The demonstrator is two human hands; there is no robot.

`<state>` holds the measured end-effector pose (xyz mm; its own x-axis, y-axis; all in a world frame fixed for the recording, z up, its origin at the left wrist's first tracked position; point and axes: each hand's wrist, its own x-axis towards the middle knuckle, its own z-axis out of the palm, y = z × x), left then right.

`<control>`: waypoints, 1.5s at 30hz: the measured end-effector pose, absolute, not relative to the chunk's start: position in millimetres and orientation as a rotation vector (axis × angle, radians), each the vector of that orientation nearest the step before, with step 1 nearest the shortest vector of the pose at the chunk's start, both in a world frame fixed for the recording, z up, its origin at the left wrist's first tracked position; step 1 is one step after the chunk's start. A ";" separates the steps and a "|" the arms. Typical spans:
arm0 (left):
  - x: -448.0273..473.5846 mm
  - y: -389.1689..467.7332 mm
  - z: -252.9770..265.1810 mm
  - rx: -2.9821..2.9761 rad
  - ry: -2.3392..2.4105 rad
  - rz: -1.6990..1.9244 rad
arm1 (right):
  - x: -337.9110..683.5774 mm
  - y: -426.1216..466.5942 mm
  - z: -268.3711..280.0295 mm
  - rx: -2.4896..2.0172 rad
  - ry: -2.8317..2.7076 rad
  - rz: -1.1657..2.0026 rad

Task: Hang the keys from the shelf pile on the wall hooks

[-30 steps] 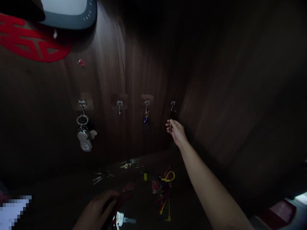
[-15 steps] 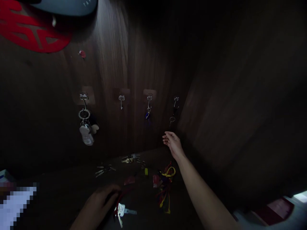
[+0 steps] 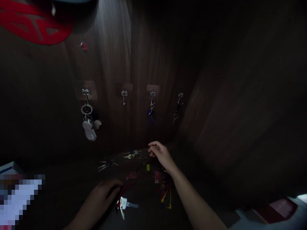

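the right hand (image 3: 162, 156), its fingers bent and slightly apart, is above the shelf (image 3: 146, 207) near its back edge, beside a key bunch (image 3: 132, 155); the left hand (image 3: 104, 192) is by the white-headed keys (image 3: 123, 203), well forward of that edge, though i cannot tell whether its fingers clamp their red cord (image 3: 122, 191)
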<state>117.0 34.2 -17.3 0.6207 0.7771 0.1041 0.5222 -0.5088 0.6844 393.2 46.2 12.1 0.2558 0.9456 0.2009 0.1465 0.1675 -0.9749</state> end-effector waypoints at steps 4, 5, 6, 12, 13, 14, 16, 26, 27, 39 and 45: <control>116.8 34.1 -14.5 2.241 1.031 0.535 | 379.3 43.0 2.7 -1.295 -1.322 0.846; 116.9 34.0 -13.7 2.245 1.032 0.542 | 376.8 42.4 0.4 -1.304 -1.358 0.844; 116.9 34.0 -13.2 2.250 1.030 0.549 | 374.7 41.7 -1.7 -1.316 -1.398 0.836; 115.3 34.8 -14.3 2.285 1.056 0.557 | 366.2 36.3 -6.5 -1.464 -1.699 0.659; 114.7 34.9 -15.2 2.293 1.059 0.566 | 365.0 35.4 -6.1 -1.478 -1.748 0.624; 114.0 35.1 -16.0 2.302 1.058 0.578 | 363.8 34.5 -5.6 -1.481 -1.797 0.596; 112.4 35.4 -17.4 2.317 1.053 0.602 | 361.2 32.9 -4.9 -1.473 -1.883 0.553; 111.1 34.5 -8.7 2.350 1.070 0.540 | 351.8 28.1 -11.7 -1.416 -2.262 0.380; 111.9 33.6 -7.6 2.346 1.073 0.530 | 351.4 27.7 -12.1 -1.417 -2.284 0.381; 120.0 25.5 -0.2 2.401 1.099 0.406 | 351.6 26.3 -10.0 -1.399 -2.293 0.442; 108.7 38.7 -13.0 2.526 1.201 0.541 | 354.4 25.0 -6.4 -1.394 -2.325 0.501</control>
<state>108.7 38.7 -13.0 0.5818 0.7864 0.2078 0.6769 -0.6097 0.4123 354.4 25.0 -6.4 -0.4341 0.8900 0.1398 0.7533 0.4437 -0.4854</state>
